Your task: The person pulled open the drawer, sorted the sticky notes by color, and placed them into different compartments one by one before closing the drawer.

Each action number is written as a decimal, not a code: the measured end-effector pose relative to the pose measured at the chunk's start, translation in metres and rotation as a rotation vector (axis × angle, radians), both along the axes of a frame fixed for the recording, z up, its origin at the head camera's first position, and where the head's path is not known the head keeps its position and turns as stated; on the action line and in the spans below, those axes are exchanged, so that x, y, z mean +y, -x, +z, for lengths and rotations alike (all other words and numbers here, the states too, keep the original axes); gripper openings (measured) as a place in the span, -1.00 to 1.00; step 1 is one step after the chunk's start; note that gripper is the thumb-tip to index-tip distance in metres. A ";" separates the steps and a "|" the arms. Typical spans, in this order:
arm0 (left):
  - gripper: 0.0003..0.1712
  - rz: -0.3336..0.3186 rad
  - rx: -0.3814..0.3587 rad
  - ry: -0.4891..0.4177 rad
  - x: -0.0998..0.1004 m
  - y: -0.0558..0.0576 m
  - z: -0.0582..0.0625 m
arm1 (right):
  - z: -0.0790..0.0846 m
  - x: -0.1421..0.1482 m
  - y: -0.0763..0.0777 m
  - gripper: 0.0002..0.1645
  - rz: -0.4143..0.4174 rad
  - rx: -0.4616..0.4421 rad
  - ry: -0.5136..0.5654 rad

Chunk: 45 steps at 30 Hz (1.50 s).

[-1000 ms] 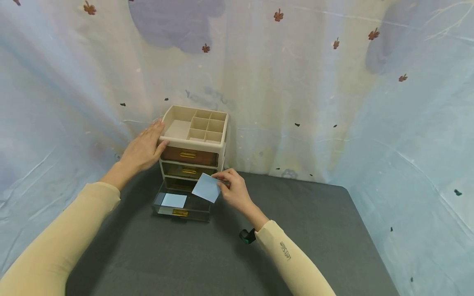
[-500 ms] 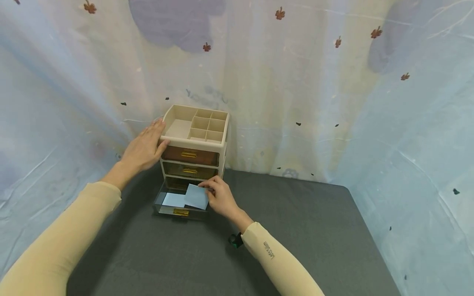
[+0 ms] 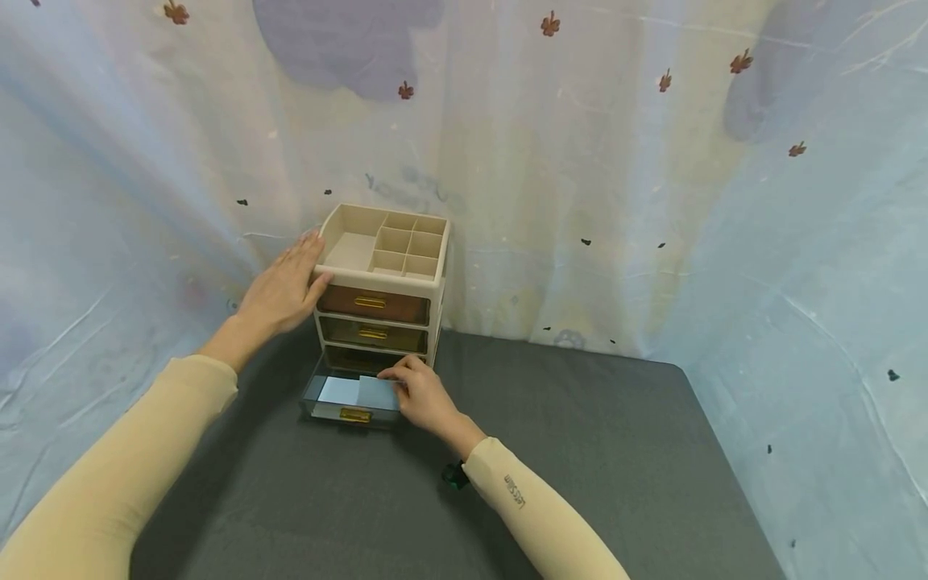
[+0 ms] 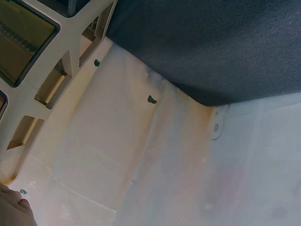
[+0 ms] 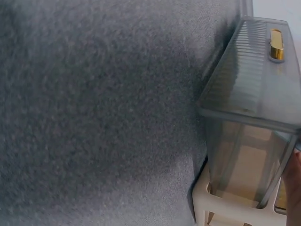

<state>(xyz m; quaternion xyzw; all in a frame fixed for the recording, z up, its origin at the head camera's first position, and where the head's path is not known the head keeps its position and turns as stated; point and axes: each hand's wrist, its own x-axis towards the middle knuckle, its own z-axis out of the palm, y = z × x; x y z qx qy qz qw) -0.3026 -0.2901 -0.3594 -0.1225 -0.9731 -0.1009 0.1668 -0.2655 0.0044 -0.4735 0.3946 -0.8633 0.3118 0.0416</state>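
A beige desktop drawer organizer [image 3: 380,279] stands at the back of the table, its clear bottom drawer [image 3: 384,420] pulled out. My left hand [image 3: 279,286] rests against the organizer's upper left side, fingers stretched along it and thumb at the front edge. With thumb and fingers, my right hand [image 3: 426,397] pinches a light blue square sheet [image 3: 377,393], which is down inside the drawer's right half. Beside it, a paler blue sheet [image 3: 338,391] lies in the drawer's left half. The right wrist view catches the drawer's gold handle [image 5: 276,44] and part of my right hand [image 5: 294,200].
Above the pulled-out drawer are two closed drawers, a brown one [image 3: 373,304] and an olive one [image 3: 371,333]. Divided compartments [image 3: 409,242] form the top. Dark grey cloth [image 3: 580,435] covers the table, and a patterned curtain [image 3: 507,201] hangs behind and at both sides.
My right hand has moved left and down with the light blue sheet, from beside the drawer to inside it. My left hand has stayed on the organizer.
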 end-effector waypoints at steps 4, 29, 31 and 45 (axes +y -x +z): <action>-0.14 0.001 0.003 0.005 0.000 0.000 0.000 | 0.002 -0.001 0.000 -0.62 0.012 0.022 -0.071; -0.15 0.002 -0.007 -0.002 0.000 -0.001 -0.001 | -0.005 -0.002 0.015 -0.75 -0.059 0.319 -0.259; -0.15 0.000 -0.006 -0.005 0.000 -0.001 0.000 | -0.006 -0.001 0.016 -0.75 -0.070 0.333 -0.272; -0.14 -0.002 -0.005 -0.020 -0.001 0.000 -0.001 | -0.007 0.005 0.015 -0.68 -0.051 0.276 -0.309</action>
